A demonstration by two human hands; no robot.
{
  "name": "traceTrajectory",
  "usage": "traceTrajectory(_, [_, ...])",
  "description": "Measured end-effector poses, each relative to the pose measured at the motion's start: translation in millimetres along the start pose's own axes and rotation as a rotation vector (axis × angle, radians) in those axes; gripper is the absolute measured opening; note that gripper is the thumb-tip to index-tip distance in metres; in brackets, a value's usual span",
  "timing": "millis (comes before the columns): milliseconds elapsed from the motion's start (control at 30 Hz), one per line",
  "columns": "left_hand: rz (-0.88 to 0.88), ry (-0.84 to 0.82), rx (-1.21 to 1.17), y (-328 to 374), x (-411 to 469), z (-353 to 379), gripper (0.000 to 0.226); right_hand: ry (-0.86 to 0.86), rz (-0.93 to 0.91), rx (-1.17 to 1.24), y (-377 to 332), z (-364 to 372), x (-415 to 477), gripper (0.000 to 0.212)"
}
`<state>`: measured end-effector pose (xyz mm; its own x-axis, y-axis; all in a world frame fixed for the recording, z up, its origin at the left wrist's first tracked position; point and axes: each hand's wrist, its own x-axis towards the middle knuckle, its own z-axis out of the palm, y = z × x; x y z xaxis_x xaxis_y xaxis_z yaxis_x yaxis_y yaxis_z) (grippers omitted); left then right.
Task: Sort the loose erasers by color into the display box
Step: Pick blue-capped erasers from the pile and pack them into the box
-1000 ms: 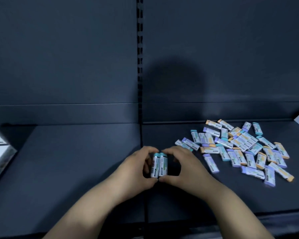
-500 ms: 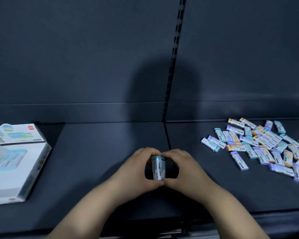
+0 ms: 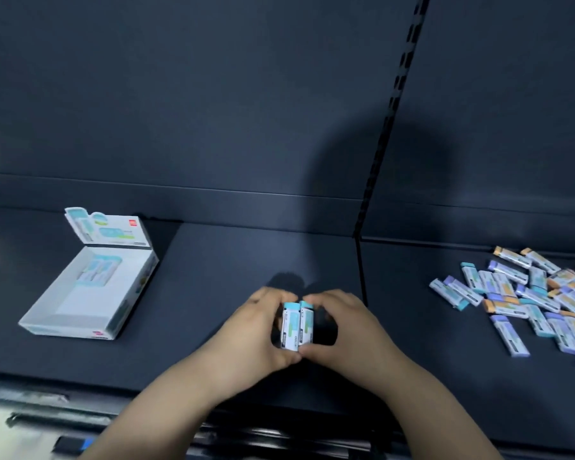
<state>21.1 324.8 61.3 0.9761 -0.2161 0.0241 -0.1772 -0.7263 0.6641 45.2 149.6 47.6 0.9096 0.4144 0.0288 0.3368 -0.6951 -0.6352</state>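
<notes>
Two teal erasers (image 3: 296, 327) sit pinched upright between our left hand (image 3: 253, 330) and right hand (image 3: 342, 330), fingers curled around them; carrying to the display box (image 3: 90, 287) at nine o'clock, we judge a loosened squeeze could drop one.

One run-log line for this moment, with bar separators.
left hand and right hand hold teal erasers | display box open | loose erasers right

Both my forearms reach in from below and converge. My left hand (image 3: 253, 333) and right hand (image 3: 352, 330) meet thumb to thumb, fingers curled, pinching the teal erasers (image 3: 296, 327) upright between them.
</notes>
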Motion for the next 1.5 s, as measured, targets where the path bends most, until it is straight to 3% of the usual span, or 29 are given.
traceTrajectory(400, [0.172, 0.029, 0.01, -102, -31, -109, 0.06, 0.098, -0.037, -0.042, -117, 75, 57, 0.069])
traceTrajectory(567, [0.188, -0.012, 0.014, -155, -49, -169, 0.058, 0.116, -0.055, -0.033, -180, 126, 93, 0.064])
traceTrajectory(733, [0.17, -0.015, 0.122, -194, -58, -209, 0.065, 0.11, -0.011, -0.053, -220, 156, 117, 0.072])
traceTrajectory(933, [0.129, -0.007, 0.275, -210, -55, -223, 0.07, 0.035, 0.052, -0.129, -229, 162, 130, 0.08])
traceTrajectory(1200, [0.048, -0.063, 0.191, -215, -34, -207, 0.069, -0.033, 0.059, -0.177, -216, 158, 145, 0.075])
traceTrajectory(1500, [0.052, -0.022, 0.369, -229, -13, -204, 0.068, -0.033, 0.042, -0.322, -213, 156, 172, 0.066])
